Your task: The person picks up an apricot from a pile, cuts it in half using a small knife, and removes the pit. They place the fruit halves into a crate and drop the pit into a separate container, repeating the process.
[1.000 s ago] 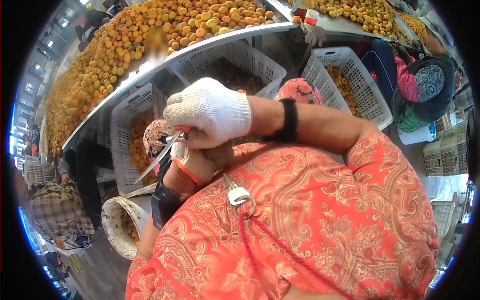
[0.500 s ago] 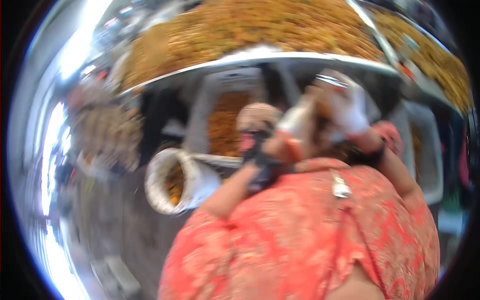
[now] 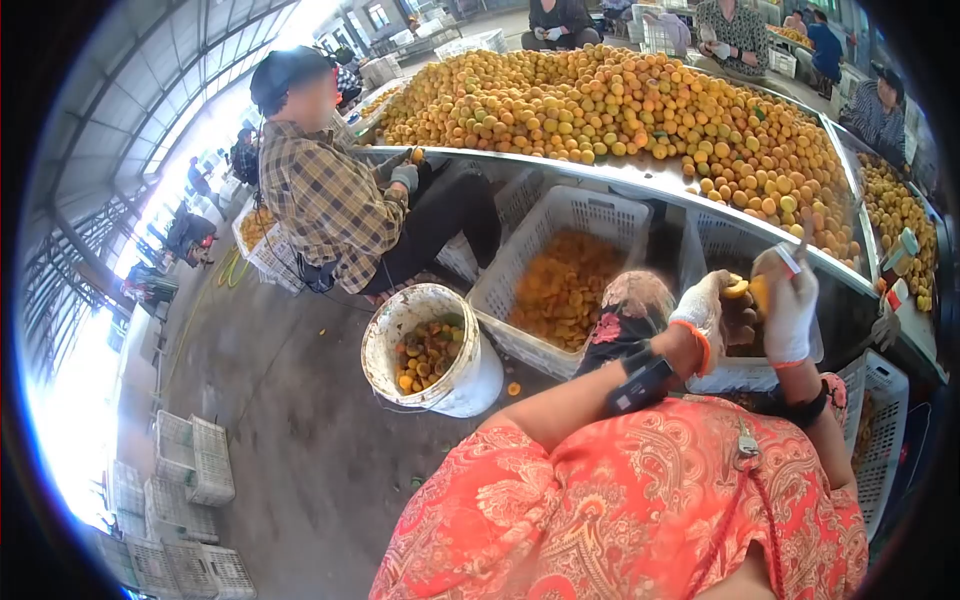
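Orange fruit [image 3: 600,100] is heaped on a surface [image 3: 648,173], below which a white crate [image 3: 738,379] is partly hidden. Over the crate, the left hand [image 3: 701,308] and right hand [image 3: 792,308], both gloved, are held near each other. A yellow piece [image 3: 735,287] is clamped at the tips of the left fingers, its long axis roughly level and pointed toward the right hand. Just beside the right hand a second piece [image 3: 761,294] is seen, nearly upright; through blur, whether the right fingers are closed on it cannot be told.
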`<state>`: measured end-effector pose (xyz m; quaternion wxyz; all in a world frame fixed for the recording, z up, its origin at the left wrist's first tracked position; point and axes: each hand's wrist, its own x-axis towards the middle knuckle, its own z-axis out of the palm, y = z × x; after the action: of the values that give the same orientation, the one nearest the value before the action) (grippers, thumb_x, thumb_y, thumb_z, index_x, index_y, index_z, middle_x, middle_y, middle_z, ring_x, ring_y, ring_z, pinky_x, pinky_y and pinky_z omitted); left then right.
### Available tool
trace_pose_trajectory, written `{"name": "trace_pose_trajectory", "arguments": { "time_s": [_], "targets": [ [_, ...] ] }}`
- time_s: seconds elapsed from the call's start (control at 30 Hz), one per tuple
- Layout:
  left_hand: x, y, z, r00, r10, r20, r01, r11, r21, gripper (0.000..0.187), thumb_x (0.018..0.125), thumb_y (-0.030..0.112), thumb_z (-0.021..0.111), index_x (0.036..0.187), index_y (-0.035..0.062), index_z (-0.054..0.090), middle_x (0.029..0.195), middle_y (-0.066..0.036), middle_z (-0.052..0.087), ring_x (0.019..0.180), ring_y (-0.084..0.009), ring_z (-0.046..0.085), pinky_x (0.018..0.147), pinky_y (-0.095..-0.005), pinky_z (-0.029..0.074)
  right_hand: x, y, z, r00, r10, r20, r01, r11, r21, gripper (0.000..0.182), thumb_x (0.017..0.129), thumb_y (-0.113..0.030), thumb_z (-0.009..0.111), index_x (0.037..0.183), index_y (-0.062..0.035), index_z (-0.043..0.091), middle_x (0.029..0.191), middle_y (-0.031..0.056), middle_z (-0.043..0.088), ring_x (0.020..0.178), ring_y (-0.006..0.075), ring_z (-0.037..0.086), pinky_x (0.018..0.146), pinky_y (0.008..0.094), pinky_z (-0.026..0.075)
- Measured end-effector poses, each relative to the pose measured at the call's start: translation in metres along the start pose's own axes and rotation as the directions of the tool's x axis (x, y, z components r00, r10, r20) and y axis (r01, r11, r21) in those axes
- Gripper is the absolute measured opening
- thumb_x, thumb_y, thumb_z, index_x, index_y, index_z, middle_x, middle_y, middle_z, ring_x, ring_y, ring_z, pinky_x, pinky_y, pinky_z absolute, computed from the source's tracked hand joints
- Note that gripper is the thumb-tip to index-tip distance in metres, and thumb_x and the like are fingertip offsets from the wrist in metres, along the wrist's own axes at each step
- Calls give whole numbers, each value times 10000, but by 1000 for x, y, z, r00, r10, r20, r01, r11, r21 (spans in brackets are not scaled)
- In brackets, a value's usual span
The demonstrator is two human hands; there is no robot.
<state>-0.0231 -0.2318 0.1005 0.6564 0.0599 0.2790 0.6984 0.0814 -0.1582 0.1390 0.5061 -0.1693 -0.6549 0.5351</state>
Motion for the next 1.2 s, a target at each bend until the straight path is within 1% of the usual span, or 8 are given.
{"name": "trace_pose_trajectory", "arguments": {
  "time_s": [0.23,0.43,0.5,0.67,1.03,1.1,1.13,1.2],
  "targets": [
    [-11,0,13,999,-30,-16,29,997,-78,298,974,452,497,1047,197,633,932,-11,675,749,-206,640,682,-364,505,-5,-24,19,936,-205,288,333,784,-524,167,868,-113,652,774,-6,565,656,135,512,595,308,515,571,354,420],
    [-16,8,12,994,96,-43,-91,991,100,264,976,408,511,1008,160,599,823,-15,617,662,-175,586,547,-292,415,-3,-36,7,949,-240,206,309,845,-436,139,884,-117,641,821,2,607,660,116,545,599,244,567,577,330,440],
    [-21,15,8,992,121,38,-125,984,124,217,973,332,546,1030,126,586,866,-38,625,674,-179,596,565,-299,436,-6,-58,0,976,145,161,-79,931,-357,246,957,-201,599,858,24,612,671,32,585,607,115,574,569,294,465],
    [-39,27,16,961,221,164,-240,965,103,198,941,203,625,1100,114,548,900,-71,623,680,-173,598,562,-301,461,7,-13,-27,977,-149,150,169,976,-134,367,988,-350,587,913,2,658,710,18,638,550,62,536,482,245,427],
    [-52,26,34,926,302,228,-357,896,263,218,889,150,669,1074,84,574,766,-44,593,609,-150,571,464,-259,443,3,-68,-22,998,-54,-34,51,995,-86,243,951,-258,609,833,-47,630,632,-30,548,522,40,449,483,222,329],
    [-35,33,3,774,302,557,-634,358,686,235,882,60,606,1109,37,547,835,-80,615,660,-153,593,489,-244,456,0,-71,-28,997,76,7,-76,997,-2,211,939,-245,648,881,-44,624,672,-22,603,531,44,505,463,224,356],
    [-46,33,29,925,241,292,-335,881,335,274,873,27,574,1144,26,531,886,-102,624,675,-157,596,494,-243,465,-2,-75,-21,995,94,-45,-89,990,109,198,928,-226,670,899,-35,627,710,-1,636,541,43,528,458,220,375],
    [-48,34,30,929,214,303,-307,903,302,260,882,31,571,1140,45,540,952,-116,621,624,-148,549,497,-244,461,-5,-79,-23,996,82,-26,-75,978,193,194,930,-219,676,923,-31,628,733,23,647,526,56,537,462,227,410]
  ]
}}
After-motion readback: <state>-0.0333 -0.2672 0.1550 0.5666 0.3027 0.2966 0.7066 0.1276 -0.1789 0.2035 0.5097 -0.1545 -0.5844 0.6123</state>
